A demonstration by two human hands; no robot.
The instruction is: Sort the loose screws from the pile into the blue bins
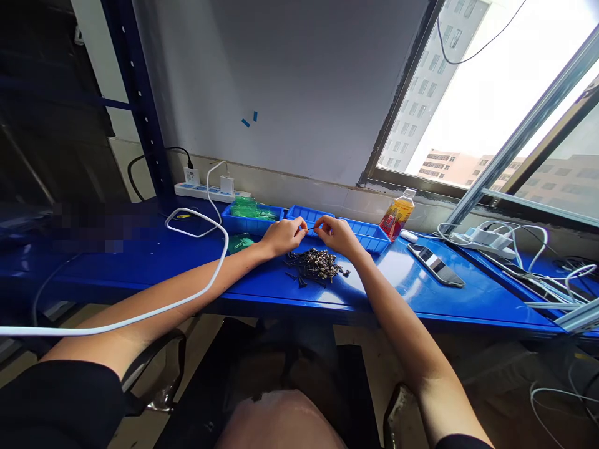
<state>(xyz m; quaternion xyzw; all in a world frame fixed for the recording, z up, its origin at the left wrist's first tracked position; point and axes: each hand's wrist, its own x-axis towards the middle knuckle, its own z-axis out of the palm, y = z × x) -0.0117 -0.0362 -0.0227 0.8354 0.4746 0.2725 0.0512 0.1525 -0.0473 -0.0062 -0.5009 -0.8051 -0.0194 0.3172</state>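
Note:
My left hand (283, 237) is closed in a pinch above the back of a pile of small dark screws (319, 264). Facing it, my right hand (337, 234) is pinched as well. Between the fingertips of both hands runs a thin dark screw (311, 229), its ends hidden by the fingers. Some of the heaped screws show brassy glints, and a few lie loose at the pile's left and front. Just behind the hands stand blue plastic bins, one in the middle (299, 212) and one on the right (369, 236).
A left blue bin (253, 223) holds green plastic bags (247, 208); another green bag (239, 243) lies before it. A drink bottle (397, 215), a phone (435, 265) and a power strip with cables (491, 240) are right. A white cable (219, 265) crosses above my left forearm.

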